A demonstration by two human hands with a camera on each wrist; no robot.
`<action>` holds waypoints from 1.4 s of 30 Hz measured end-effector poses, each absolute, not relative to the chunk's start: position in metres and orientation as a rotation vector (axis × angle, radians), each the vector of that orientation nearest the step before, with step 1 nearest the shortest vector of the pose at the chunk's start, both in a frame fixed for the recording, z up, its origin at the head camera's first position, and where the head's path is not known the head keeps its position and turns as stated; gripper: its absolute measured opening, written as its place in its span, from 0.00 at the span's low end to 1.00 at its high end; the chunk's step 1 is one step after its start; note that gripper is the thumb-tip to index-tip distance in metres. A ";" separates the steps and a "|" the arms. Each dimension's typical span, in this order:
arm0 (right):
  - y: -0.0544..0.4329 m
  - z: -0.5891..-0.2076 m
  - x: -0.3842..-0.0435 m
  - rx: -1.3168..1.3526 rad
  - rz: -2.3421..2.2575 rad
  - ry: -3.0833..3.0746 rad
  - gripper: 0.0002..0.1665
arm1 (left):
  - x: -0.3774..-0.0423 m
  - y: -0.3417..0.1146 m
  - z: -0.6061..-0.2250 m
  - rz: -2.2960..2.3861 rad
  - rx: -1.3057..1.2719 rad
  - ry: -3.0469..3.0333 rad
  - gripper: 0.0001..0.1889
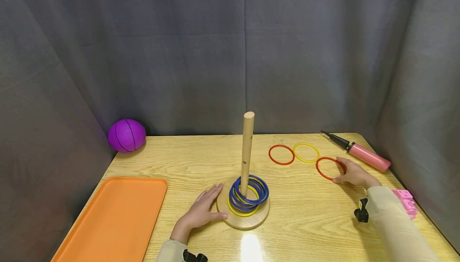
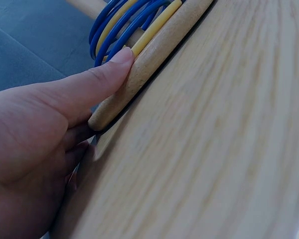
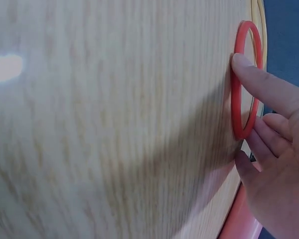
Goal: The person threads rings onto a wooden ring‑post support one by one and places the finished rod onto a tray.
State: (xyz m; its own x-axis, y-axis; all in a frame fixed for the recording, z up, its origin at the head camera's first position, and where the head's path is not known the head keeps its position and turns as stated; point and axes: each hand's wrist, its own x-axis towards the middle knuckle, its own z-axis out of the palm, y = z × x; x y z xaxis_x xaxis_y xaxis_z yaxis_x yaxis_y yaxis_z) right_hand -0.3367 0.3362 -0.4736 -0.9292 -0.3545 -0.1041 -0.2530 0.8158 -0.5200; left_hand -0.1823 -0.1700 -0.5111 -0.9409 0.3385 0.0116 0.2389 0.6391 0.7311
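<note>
A round wooden base [image 1: 248, 224] with an upright post [image 1: 247, 146] stands mid-table. Several blue rings [image 1: 266, 193] and some yellow ones lie stacked around the post. My left hand [image 1: 202, 211] rests at the base's left edge, its thumb on the rim and its fingers extended along the side. At the right, my right hand [image 1: 353, 173] holds a red ring [image 3: 236, 109] near the tabletop, thumb on one edge and fingers at the other. That ring is close to a yellow ring [image 1: 294, 153], beside which lies another red ring [image 1: 270, 154].
An orange tray [image 1: 111, 218] occupies the left side. Behind it sits a purple ball [image 1: 126, 135]. A pink and black hand pump [image 1: 370, 157] lies beyond my right hand, and a pink object [image 1: 406, 202] is partly hidden by the right sleeve. Grey curtains [image 1: 201, 54] surround the table.
</note>
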 end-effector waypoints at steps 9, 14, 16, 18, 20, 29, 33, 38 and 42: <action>0.330 -0.479 -0.333 -0.499 -0.762 2.901 0.60 | -0.182 -0.170 -0.512 1.182 0.494 2.730 0.51; 0.326 -0.480 -0.327 -0.457 -0.774 2.947 0.62 | -0.181 -0.171 -0.512 1.194 0.495 2.731 0.51; 0.326 -0.480 -0.326 -0.431 -0.768 2.940 0.63 | -0.181 -0.171 -0.512 1.197 0.493 2.734 0.51; 0.326 -0.479 -0.327 -0.413 -0.755 2.929 0.63 | -0.181 -0.171 -0.513 1.199 0.486 2.732 0.51; 0.327 -0.478 -0.327 -0.393 -0.737 2.916 0.63 | -0.181 -0.171 -0.513 1.203 0.487 2.729 0.51; 0.331 -0.473 -0.330 -0.343 -0.812 2.868 0.57 | -0.183 -0.171 -0.512 1.185 0.489 2.729 0.51; 0.330 -0.471 -0.330 -0.287 -0.898 2.811 0.54 | -0.184 -0.171 -0.512 1.189 0.486 2.731 0.51; 0.330 -0.470 -0.329 -0.153 -1.039 2.717 0.47 | -0.184 -0.171 -0.514 1.185 0.492 2.733 0.51; 0.333 -0.470 -0.328 -0.013 -1.286 2.584 0.35 | -0.184 -0.171 -0.515 1.186 0.493 2.735 0.51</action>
